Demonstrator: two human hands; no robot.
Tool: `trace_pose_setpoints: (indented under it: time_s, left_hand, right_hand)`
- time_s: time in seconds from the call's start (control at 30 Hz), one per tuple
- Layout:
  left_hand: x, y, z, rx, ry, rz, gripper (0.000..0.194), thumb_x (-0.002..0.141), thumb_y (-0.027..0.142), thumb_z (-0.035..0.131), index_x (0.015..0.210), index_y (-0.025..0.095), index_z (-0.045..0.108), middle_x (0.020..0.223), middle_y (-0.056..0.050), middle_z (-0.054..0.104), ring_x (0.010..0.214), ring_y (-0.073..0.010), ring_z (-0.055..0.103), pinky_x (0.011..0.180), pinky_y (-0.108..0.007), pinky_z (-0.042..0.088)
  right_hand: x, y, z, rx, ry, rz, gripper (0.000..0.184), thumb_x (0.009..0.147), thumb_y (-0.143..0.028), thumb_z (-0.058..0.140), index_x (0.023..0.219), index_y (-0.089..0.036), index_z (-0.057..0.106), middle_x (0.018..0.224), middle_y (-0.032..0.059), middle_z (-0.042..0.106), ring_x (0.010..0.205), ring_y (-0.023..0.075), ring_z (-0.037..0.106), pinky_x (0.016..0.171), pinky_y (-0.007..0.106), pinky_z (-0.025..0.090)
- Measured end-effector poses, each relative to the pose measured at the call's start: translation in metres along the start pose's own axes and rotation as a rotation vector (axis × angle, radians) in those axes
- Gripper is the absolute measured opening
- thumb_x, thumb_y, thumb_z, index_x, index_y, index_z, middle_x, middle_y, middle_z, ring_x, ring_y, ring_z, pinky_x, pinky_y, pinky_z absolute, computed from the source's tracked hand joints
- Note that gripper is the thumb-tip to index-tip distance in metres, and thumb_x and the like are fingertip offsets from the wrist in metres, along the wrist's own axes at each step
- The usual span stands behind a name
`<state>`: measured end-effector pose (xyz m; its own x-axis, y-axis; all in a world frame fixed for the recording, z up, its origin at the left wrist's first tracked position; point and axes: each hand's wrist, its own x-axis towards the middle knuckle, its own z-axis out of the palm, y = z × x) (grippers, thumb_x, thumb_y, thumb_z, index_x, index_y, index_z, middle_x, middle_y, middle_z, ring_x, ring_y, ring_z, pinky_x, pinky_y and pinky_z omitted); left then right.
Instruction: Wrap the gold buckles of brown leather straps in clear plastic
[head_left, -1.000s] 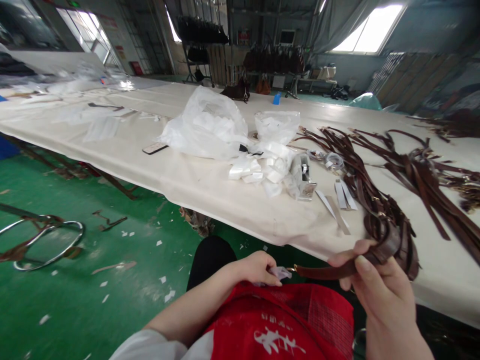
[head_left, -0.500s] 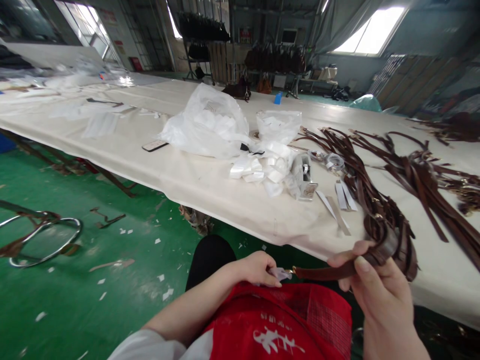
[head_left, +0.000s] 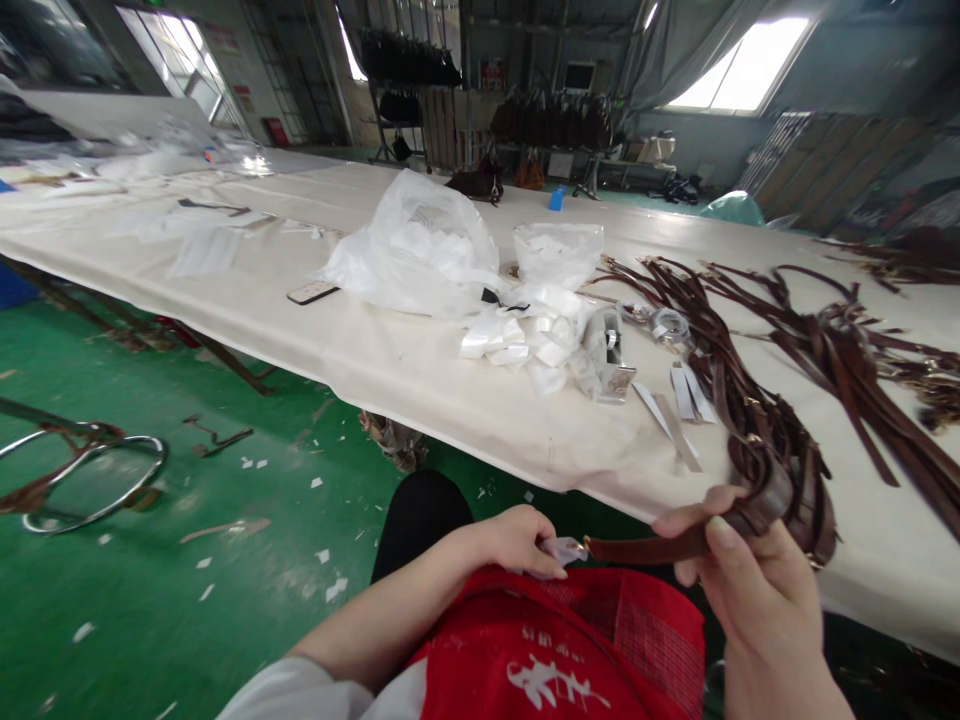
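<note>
My right hand (head_left: 761, 575) is closed around a brown leather strap (head_left: 645, 549), thumb on top and fingers underneath. From there the strap runs left to a small gold-coloured metal end. Clear plastic wrap (head_left: 564, 549) covers that end, and my left hand (head_left: 523, 540) pinches it just above the red apron (head_left: 555, 640). Beyond the right hand, the strap meets a thick bunch of brown leather straps (head_left: 750, 420) lying over the table edge; where it goes among them is hard to make out.
On the cream-covered table (head_left: 420, 400) stand a tape dispenser (head_left: 611, 355), white wrapping pieces (head_left: 551, 325), a big clear plastic bag (head_left: 427, 245) and a phone-like flat object (head_left: 312, 291). More straps (head_left: 847, 360) lie to the right. A metal-ringed stool (head_left: 97, 480) is on the green floor.
</note>
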<state>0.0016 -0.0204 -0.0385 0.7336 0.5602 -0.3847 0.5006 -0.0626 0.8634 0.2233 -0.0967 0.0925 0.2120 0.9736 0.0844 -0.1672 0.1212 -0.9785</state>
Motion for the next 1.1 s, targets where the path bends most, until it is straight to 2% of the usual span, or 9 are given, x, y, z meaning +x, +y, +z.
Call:
trace_pose_setpoints:
  time_s: [0.23,0.37,0.5,0.63,0.8,0.87,0.93,1.03,1.1]
  left_hand:
    - [-0.003,0.009,0.001,-0.082,0.002,0.271,0.033,0.080,0.043,0.075,0.099,0.017,0.077,0.093,-0.005,0.075,0.083,-0.0168,0.066,0.074,-0.022,0.048]
    - [-0.007,0.013,0.000,-0.290,-0.106,0.262,0.053,0.080,0.060,0.071,0.113,0.018,0.075,0.107,-0.006,0.076,0.097,-0.0203,0.068,0.090,-0.027,0.050]
    - [-0.013,0.016,-0.003,-0.372,-0.121,0.191,0.068,0.080,0.076,0.058,0.104,0.016,0.077,0.100,-0.008,0.077,0.090,-0.0198,0.069,0.085,-0.027,0.051]
    - [-0.018,0.026,-0.005,-0.462,-0.159,0.182,0.073,0.084,0.079,0.047,0.105,0.015,0.075,0.101,-0.010,0.076,0.083,-0.0175,0.068,0.079,-0.025,0.052]
    - [-0.019,0.044,-0.004,-0.451,-0.042,0.222,0.078,0.086,0.082,0.037,0.095,0.013,0.073,0.090,-0.010,0.075,0.075,-0.0156,0.065,0.070,-0.023,0.050]
    - [-0.019,0.048,-0.004,-0.438,0.013,0.216,0.080,0.085,0.083,0.033,0.091,0.013,0.071,0.081,-0.008,0.072,0.068,-0.0144,0.063,0.064,-0.022,0.049]
    - [-0.019,0.047,-0.005,-0.375,0.055,0.194,0.081,0.085,0.084,0.029,0.088,0.013,0.069,0.071,-0.005,0.068,0.058,-0.0124,0.057,0.058,-0.021,0.046]
    - [-0.020,0.042,-0.009,-0.236,0.046,0.168,0.080,0.089,0.081,0.025,0.087,0.014,0.068,0.061,-0.001,0.061,0.050,-0.0101,0.053,0.054,-0.020,0.043]
    - [-0.022,0.037,-0.011,-0.180,0.012,0.168,0.070,0.090,0.077,0.036,0.089,0.015,0.069,0.061,0.000,0.062,0.054,-0.0102,0.057,0.058,-0.019,0.044]
  right_hand:
    - [0.004,0.009,-0.005,-0.014,-0.018,0.005,0.022,0.090,-0.037,0.071,0.103,-0.026,0.058,0.081,0.0037,0.078,0.047,0.0136,0.058,0.047,0.026,0.050]
    - [0.011,0.015,-0.016,-0.060,-0.047,0.004,0.019,0.090,-0.035,0.071,0.100,-0.025,0.059,0.083,0.0043,0.078,0.049,0.0135,0.059,0.049,0.025,0.052]
    - [0.018,0.021,-0.023,-0.152,-0.049,0.026,0.025,0.088,-0.041,0.073,0.100,-0.024,0.060,0.081,0.0055,0.079,0.056,0.0158,0.063,0.053,0.025,0.053]
    - [0.024,0.027,-0.022,-0.229,-0.024,0.038,0.026,0.085,-0.043,0.076,0.096,-0.024,0.062,0.080,0.0042,0.078,0.066,0.0186,0.068,0.062,0.026,0.056]
    - [0.029,0.053,-0.011,-0.350,-0.233,0.079,0.023,0.081,-0.039,0.079,0.092,-0.022,0.070,0.093,0.0050,0.078,0.088,0.0227,0.071,0.082,0.032,0.057]
    - [0.029,0.068,-0.007,-0.325,-0.359,0.156,0.026,0.079,-0.039,0.081,0.095,-0.021,0.073,0.091,0.0047,0.077,0.083,0.0225,0.070,0.080,0.034,0.057]
    - [0.031,0.083,-0.008,-0.165,-0.370,0.255,0.033,0.079,-0.045,0.079,0.100,-0.019,0.076,0.087,0.0061,0.077,0.077,0.0214,0.069,0.073,0.032,0.056]
    - [0.039,0.098,-0.023,0.085,-0.194,0.365,0.052,0.086,-0.064,0.062,0.102,-0.017,0.077,0.084,0.0101,0.076,0.064,0.0190,0.065,0.055,0.029,0.052]
    - [0.046,0.101,-0.039,0.119,-0.111,0.377,0.055,0.087,-0.066,0.057,0.097,-0.016,0.079,0.072,0.0080,0.072,0.054,0.0174,0.059,0.047,0.027,0.047]
